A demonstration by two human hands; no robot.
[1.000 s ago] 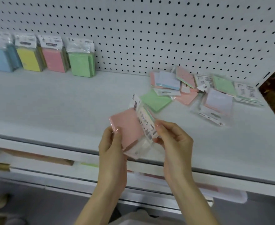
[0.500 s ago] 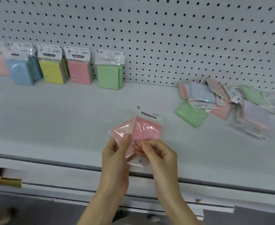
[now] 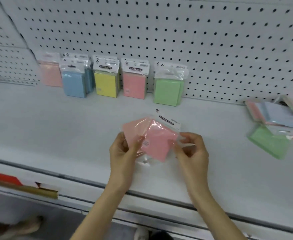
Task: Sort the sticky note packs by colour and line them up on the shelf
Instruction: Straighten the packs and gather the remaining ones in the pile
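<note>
Left hand [image 3: 125, 149] pinched the lower-left edge and right hand [image 3: 191, 149] the right edge of two pink packs [image 3: 157, 144], fanned apart and held just above the shelf [image 3: 38, 129] near its front edge. Behind them stood the sorted row against the pegboard [image 3: 211, 40]: pale pink, blue, yellow, the pink stack [image 3: 134, 84] and the green stack [image 3: 167, 90], with the unsorted pile [image 3: 272, 118] well apart at right. Judgement: square both packs together first, headers up, then stand them in front of the pink stack, easing in upright to avoid toppling yellow or green neighbours.
</note>
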